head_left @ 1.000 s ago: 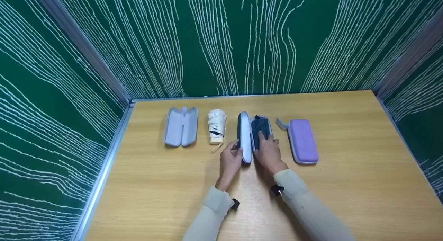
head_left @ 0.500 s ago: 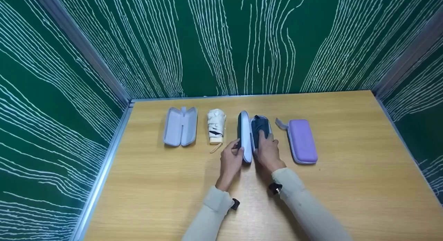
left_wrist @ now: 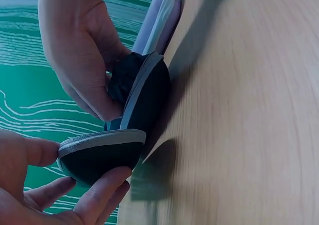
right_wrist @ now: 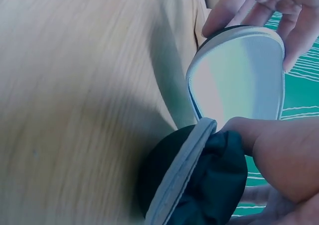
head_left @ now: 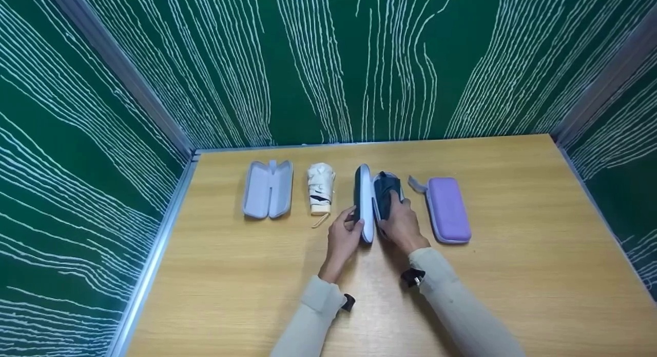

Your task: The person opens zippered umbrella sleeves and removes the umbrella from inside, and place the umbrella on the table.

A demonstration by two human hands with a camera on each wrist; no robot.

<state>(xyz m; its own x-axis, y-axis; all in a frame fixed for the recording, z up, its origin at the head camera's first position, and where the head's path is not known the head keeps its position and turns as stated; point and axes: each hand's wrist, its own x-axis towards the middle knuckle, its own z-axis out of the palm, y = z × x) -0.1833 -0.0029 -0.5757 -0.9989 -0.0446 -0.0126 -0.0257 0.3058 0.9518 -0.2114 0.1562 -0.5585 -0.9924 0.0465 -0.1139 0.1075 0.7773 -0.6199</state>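
A dark green zip case (left_wrist: 149, 93) stands open on the table, its pale-lined lid (head_left: 366, 205) raised on the left. My left hand (head_left: 345, 239) holds that lid by its near end, thumb at the rim and fingers against the outer shell. Inside the other half lies a dark folded umbrella (head_left: 386, 193), its fabric bunched above the rim in the right wrist view (right_wrist: 212, 177). My right hand (head_left: 402, 223) grips the umbrella's near part, with the thumb on one side and fingers on the other. The fingertips are partly hidden.
Left of the case lies a white folded umbrella (head_left: 321, 187) with a wrist loop. Farther left is an open light grey case (head_left: 268, 190). A closed purple case (head_left: 449, 209) with a grey strap lies to the right. Green walls (head_left: 318, 64) edge the wooden table (head_left: 231, 295).
My right hand has shifted slightly and its fingers have changed position on the dark umbrella. The left hand keeps its hold on the lid, almost unmoved.
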